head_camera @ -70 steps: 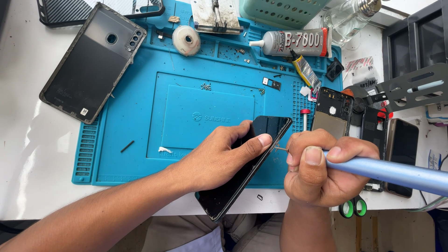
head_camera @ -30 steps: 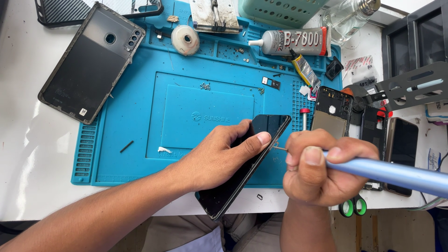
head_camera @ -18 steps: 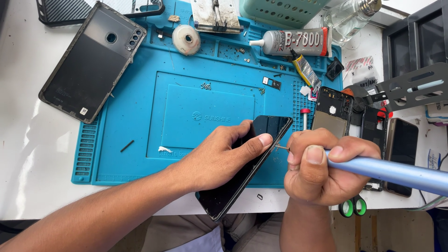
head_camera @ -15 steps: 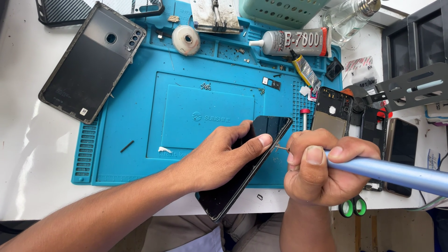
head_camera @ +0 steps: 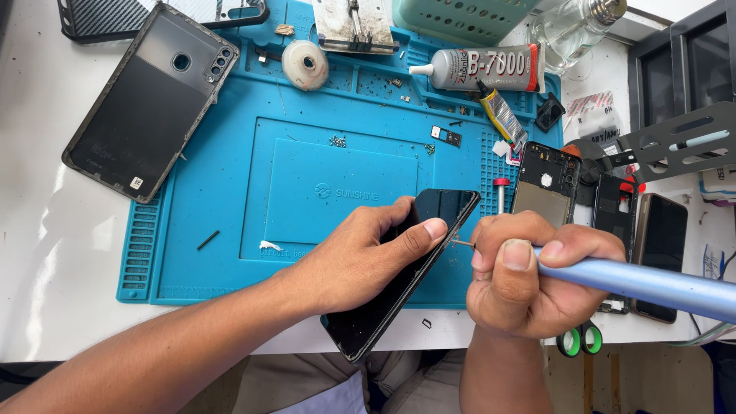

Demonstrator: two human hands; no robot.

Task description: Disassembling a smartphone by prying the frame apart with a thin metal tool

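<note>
Head view: left hand (head_camera: pixel 360 257) grips a black phone (head_camera: pixel 402 272) on edge; right hand (head_camera: pixel 529 280) is closed around a blue tool (head_camera: pixel 644 282), tip at the phone's side.

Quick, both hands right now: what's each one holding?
Left hand: closed on the black phone, holding it tilted on edge over the blue mat.
Right hand: closed on the blue-handled tool, tip at the phone's edge.

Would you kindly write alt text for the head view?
A left hand steadies a black phone on a blue mat while the right hand holds a blue tool to its edge. A glue tube lies behind.
</note>
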